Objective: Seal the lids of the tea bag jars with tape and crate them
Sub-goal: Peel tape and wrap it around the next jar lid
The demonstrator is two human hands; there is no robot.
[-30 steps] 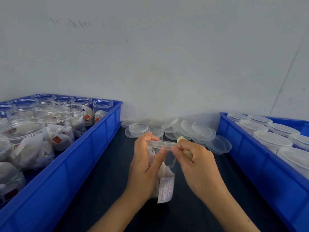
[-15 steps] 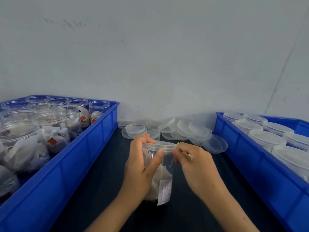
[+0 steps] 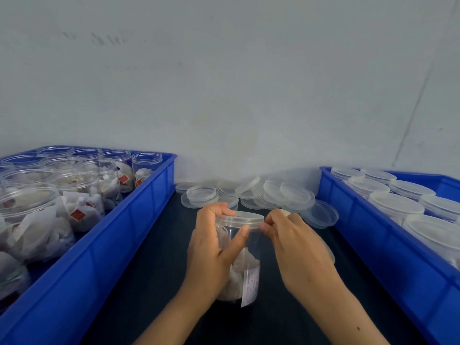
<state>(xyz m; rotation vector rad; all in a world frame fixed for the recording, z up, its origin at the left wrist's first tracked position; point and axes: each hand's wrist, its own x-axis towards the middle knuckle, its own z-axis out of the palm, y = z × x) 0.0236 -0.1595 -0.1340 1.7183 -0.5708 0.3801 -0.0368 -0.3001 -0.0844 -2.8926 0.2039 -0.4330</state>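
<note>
Wrapped round the clear jar (image 3: 236, 257), the left hand (image 3: 211, 250) grips it from the left side, thumb laid across the front just under the lid (image 3: 242, 218) and fingertips hooked over the lid's far rim. The right hand (image 3: 293, 242) pinches something small and pale at the lid's right edge, most likely the tape roll (image 3: 285, 212), though only a sliver of it shows between the curled fingers and no tape strip can be made out on the plastic.

Compared with a second ago, the jar has come down and upright: it was tilted with its lid held up toward the camera, and now it stands lower, apparently on the dark tabletop (image 3: 154, 270) between the two crates, with the tea bags and a paper tag visible through its wall. The right hand has moved from the front of the lid to its right side. I judge that the taping of this lid has only begun, the tape end being fixed at the rim before the jar is turned.

Outward, loose lids (image 3: 273, 192) lie heaped against the wall behind the jar. On the left, a blue crate (image 3: 104, 245) holds jars of tea bags without lids; on the right, another blue crate (image 3: 373, 240) holds lidded jars, where this one probably goes.
</note>
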